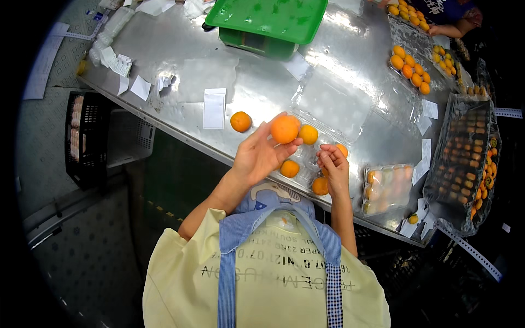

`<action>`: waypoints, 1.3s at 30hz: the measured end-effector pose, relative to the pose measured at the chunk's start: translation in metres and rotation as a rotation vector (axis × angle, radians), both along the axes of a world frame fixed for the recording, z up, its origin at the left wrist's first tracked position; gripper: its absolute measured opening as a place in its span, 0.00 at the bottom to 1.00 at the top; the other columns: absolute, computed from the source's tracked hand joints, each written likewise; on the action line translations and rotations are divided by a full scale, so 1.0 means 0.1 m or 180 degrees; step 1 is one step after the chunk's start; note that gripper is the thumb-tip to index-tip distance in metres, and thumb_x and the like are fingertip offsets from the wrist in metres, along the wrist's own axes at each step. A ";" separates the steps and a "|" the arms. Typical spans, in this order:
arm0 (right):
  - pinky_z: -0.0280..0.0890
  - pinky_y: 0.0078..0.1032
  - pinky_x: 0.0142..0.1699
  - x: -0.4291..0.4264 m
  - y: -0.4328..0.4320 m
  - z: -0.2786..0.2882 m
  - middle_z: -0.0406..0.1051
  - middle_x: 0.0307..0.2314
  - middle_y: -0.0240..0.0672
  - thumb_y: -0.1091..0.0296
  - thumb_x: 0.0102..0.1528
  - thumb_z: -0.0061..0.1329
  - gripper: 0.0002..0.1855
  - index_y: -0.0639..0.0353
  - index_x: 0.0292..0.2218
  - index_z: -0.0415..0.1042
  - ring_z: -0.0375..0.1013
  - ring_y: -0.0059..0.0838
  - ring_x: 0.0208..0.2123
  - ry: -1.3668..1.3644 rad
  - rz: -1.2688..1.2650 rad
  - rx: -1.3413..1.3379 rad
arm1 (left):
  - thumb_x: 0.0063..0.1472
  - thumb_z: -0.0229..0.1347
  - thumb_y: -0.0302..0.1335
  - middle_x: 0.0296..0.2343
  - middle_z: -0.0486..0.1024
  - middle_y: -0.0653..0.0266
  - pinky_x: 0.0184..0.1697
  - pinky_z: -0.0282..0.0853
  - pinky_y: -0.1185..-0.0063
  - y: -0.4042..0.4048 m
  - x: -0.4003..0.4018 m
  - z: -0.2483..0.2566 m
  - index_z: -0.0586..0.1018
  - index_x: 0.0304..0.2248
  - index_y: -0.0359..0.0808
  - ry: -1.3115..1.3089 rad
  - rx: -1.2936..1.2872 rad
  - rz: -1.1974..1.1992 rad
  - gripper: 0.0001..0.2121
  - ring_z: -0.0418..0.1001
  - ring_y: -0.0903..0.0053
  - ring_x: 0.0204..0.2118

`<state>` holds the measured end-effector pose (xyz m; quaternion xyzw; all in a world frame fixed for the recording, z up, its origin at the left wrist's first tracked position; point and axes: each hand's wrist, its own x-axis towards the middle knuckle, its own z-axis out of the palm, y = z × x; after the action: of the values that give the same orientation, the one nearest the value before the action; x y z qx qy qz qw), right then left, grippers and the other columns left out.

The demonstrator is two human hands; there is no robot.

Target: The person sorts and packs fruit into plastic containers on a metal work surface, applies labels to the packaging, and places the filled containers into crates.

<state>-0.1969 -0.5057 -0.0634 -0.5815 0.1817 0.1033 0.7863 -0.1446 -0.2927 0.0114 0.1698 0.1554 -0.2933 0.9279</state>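
My left hand (pixel 262 153) holds an orange-coloured round fruit (pixel 284 129) up over the near edge of the metal table. To its right, my right hand (pixel 334 164) hovers above a clear plastic clamshell tray (pixel 305 158), its fingers bent close together; whether anything small is between them cannot be told. Several like fruits sit in the tray's cups, among them one at the top (pixel 308 134), one at the lower left (pixel 290 168) and one at the lower right (pixel 320 185). The tray's clear lid lies folded back beyond it. A loose fruit (pixel 240 121) rests on the table, left of my left hand.
A green plastic bin with a green lid (pixel 268 18) stands at the far side. A closed fruit pack (pixel 387 189) lies right, near a film-covered fruit crate (pixel 459 164). An open fruit tray (pixel 410 69) and another person's arm (pixel 451 30) are upper right. Black crates (pixel 86 139) stand lower left.
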 end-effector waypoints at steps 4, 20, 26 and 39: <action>0.59 0.13 0.32 -0.03 0.01 -0.07 0.70 0.27 0.30 0.71 0.54 0.46 0.10 0.63 0.39 0.68 0.64 0.14 0.25 0.0101 0.0026 -0.0007 | 0.64 0.37 0.42 0.46 0.63 0.49 0.44 0.68 0.75 0.04 -0.01 -0.12 0.55 0.54 0.33 0.0269 -0.0064 -0.0067 0.25 0.68 0.65 0.43; 0.59 0.12 0.32 -0.07 0.00 -0.10 0.70 0.28 0.29 0.71 0.55 0.45 0.10 0.62 0.39 0.68 0.64 0.13 0.26 0.0194 0.0079 -0.0111 | 0.62 0.34 0.50 0.25 0.68 0.65 0.27 0.66 0.84 0.22 -0.10 -0.39 0.69 0.42 0.30 0.0797 -0.0164 -0.0287 0.28 0.66 0.77 0.26; 0.59 0.13 0.32 -0.03 0.01 -0.11 0.70 0.28 0.30 0.71 0.55 0.46 0.10 0.62 0.40 0.68 0.64 0.14 0.26 0.0233 0.0146 -0.0205 | 0.61 0.39 0.50 0.28 0.70 0.64 0.28 0.67 0.83 0.32 -0.14 -0.47 0.68 0.43 0.33 0.0578 -0.1084 -0.0146 0.26 0.67 0.78 0.27; 0.61 0.15 0.35 -0.05 0.02 -0.11 0.70 0.27 0.29 0.71 0.51 0.50 0.12 0.62 0.39 0.68 0.67 0.15 0.28 0.0032 0.0313 -0.0758 | 0.56 0.53 0.23 0.42 0.67 0.61 0.36 0.71 0.82 1.05 0.15 -0.64 0.65 0.50 0.36 -0.0761 0.3449 0.0482 0.21 0.69 0.78 0.40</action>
<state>-0.2016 -0.5034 -0.0740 -0.6784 0.1680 0.1223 0.7047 -0.1293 -0.1873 -0.0530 0.6428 0.1894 -0.0827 0.7377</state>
